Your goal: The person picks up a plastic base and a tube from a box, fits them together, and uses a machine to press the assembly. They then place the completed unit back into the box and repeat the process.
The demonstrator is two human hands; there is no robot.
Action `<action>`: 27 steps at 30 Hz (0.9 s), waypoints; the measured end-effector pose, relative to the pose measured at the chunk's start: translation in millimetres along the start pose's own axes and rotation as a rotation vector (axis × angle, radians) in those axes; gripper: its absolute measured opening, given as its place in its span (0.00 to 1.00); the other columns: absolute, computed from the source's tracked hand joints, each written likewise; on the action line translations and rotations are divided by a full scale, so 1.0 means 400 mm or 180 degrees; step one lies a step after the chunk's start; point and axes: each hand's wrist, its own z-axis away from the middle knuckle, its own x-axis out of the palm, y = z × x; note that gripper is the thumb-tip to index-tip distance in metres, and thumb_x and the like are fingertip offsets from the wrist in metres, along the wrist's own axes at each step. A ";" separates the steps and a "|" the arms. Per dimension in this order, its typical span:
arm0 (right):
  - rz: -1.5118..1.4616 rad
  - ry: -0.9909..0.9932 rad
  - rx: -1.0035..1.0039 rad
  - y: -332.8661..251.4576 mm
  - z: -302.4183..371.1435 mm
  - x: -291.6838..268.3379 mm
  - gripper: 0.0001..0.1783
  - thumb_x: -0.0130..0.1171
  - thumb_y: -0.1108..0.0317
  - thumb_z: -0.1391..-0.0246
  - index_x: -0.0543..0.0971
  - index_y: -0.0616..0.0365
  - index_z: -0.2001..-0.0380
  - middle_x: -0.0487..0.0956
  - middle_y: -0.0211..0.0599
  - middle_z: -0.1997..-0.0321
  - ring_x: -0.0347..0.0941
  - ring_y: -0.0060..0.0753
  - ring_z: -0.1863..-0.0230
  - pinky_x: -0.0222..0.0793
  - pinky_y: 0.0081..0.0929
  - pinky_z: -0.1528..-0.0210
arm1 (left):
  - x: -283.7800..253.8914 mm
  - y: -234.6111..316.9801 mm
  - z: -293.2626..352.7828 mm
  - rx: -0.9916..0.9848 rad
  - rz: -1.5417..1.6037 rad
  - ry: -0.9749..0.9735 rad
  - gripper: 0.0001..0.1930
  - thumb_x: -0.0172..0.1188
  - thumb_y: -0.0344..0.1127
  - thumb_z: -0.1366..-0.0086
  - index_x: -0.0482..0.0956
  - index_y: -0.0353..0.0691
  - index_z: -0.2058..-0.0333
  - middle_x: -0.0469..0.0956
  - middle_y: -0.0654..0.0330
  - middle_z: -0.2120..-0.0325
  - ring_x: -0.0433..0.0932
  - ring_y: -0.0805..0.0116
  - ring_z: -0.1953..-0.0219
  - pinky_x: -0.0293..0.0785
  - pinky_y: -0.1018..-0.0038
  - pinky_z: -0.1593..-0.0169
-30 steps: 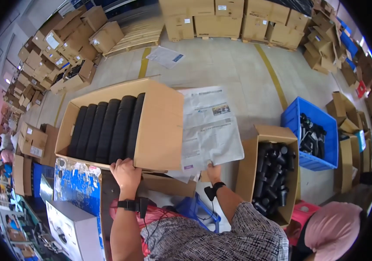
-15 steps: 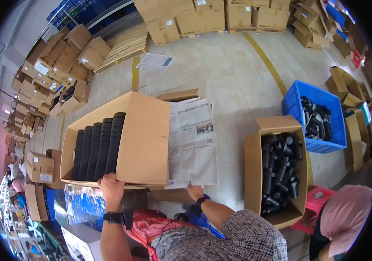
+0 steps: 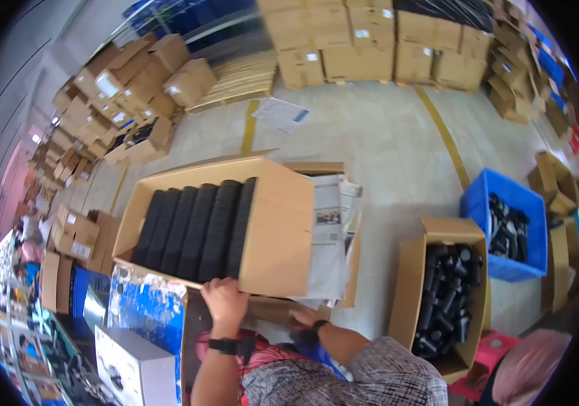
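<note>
My left hand (image 3: 226, 302) is closed over the near rim of an open cardboard box (image 3: 278, 237), close to its right corner. Inside that box stand several tall stacks of black ring-like pieces (image 3: 198, 230), packed side by side. Newspaper sheets (image 3: 325, 230) lie directly to the right of the box, partly covered by it, on top of more cardboard. My right hand (image 3: 308, 319) is low beside the near end of the newspaper, next to a cardboard flap (image 3: 269, 311). Its fingers are blurred and partly hidden.
A carton of black cylindrical parts (image 3: 446, 298) stands to the right, with a blue crate (image 3: 518, 260) beyond it. At the lower right, a person's pink sleeve (image 3: 533, 369) shows by a pink stool (image 3: 472, 372). Scuffed blue-topped furniture (image 3: 147, 304) is left of me.
The view has swung. The box has shifted right over the newspaper, my left hand staying on its rim. My right hand has dropped away from the newspaper's near edge.
</note>
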 end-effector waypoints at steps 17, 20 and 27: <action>0.4004 -0.0701 -0.4010 -1.065 0.577 0.319 0.12 0.63 0.70 0.43 0.83 0.56 0.55 0.84 0.43 0.52 0.81 0.52 0.50 0.78 0.44 0.51 | -0.252 -0.324 1.184 -0.3151 0.3241 0.0957 0.13 0.62 0.30 0.28 0.83 0.34 0.48 0.83 0.53 0.53 0.82 0.65 0.52 0.76 0.71 0.47; 0.5924 -0.1116 -0.3230 -1.107 0.387 0.316 0.13 0.62 0.65 0.44 0.83 0.58 0.58 0.83 0.48 0.52 0.79 0.56 0.49 0.76 0.48 0.50 | -0.355 -0.252 1.265 -0.3509 0.3122 0.1183 0.15 0.61 0.35 0.26 0.83 0.37 0.44 0.83 0.48 0.47 0.81 0.60 0.47 0.74 0.67 0.40; 0.6846 -0.2019 -0.2148 -1.053 0.286 0.379 0.34 0.68 0.52 0.44 0.77 0.57 0.38 0.73 0.64 0.38 0.72 0.64 0.40 0.70 0.47 0.37 | -0.215 -0.158 1.359 -0.4004 0.3043 0.1743 0.15 0.58 0.32 0.25 0.81 0.32 0.45 0.84 0.54 0.54 0.80 0.63 0.52 0.75 0.69 0.44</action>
